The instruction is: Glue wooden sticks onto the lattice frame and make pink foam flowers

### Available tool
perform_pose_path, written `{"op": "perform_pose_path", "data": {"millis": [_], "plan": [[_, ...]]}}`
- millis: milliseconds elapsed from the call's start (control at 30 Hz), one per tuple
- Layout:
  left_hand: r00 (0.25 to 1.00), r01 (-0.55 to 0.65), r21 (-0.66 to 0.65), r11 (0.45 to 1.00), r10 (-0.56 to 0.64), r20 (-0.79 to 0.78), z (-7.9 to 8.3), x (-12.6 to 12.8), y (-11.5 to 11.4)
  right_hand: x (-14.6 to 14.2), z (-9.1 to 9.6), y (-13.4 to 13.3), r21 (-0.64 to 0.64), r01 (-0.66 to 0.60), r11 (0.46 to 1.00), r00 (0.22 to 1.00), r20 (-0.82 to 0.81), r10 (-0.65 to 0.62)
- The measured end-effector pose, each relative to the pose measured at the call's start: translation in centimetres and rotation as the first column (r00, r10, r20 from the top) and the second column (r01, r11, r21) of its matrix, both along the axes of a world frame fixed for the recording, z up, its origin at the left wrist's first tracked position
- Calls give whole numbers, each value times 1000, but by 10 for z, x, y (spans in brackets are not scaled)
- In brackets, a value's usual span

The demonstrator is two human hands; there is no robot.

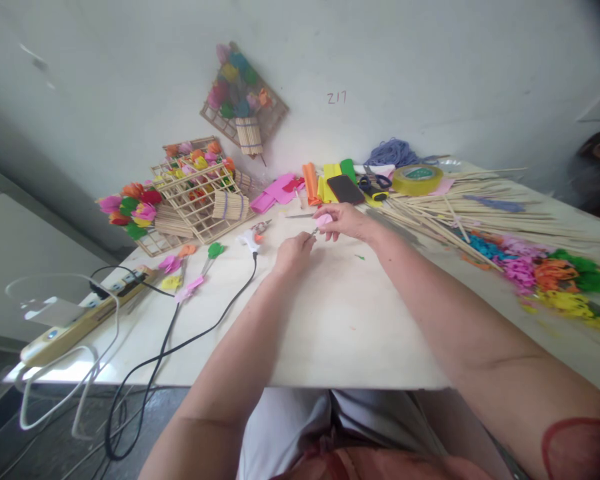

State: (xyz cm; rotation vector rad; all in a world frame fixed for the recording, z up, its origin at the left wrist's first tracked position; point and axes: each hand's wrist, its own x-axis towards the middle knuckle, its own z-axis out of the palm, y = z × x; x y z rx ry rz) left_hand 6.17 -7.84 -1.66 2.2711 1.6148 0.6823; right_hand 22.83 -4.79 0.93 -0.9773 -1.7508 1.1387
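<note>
My right hand (344, 221) is over the middle of the table, its fingers pinched on a small pink foam piece (323, 219). My left hand (294, 253) sits just left of and below it, fingers curled toward the same piece; whether it holds a thin stick is too small to tell. A glue gun (253, 239) with a black cord lies to the left of the hands. A pair of scissors (300, 215) lies just behind them.
Wooden lattice frames with foam flowers (200, 190) stand at the back left. A power strip (80, 313) lies at the left edge. A black phone (346, 189), tape roll (417, 179), foam sheets (280, 190), several skewers (480, 213) and loose foam flowers (555, 277) fill the back and right.
</note>
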Motion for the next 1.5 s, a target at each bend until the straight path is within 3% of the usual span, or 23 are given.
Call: {"op": "perform_pose_path", "data": {"millis": [267,400,567,733,933,1233,1500], "plan": [[990,24,-40,999,-18,143,-1,-1,1,0,-3,3,23,-4,1000,1000,-14,4],[957,44,-150,988,1,289,1,0,1,2,-3,3,53,-17,998,1000,4,17],[847,178,-297,938,7,531,1,-3,-2,5,-1,5,90,-39,995,999,8,38],[729,325,-360,875,11,685,2,-7,-5,4,-2,8,113,-23,993,1000,-4,23],[646,418,-380,825,25,763,-2,-9,-4,2,-5,9,171,-6,985,1000,-1,6],[589,484,-456,747,107,801,1,-8,-5,0,-7,12,300,33,953,995,79,-59],[565,499,-491,713,162,809,3,-6,-7,0,-8,12,260,29,965,995,82,-52]]}}
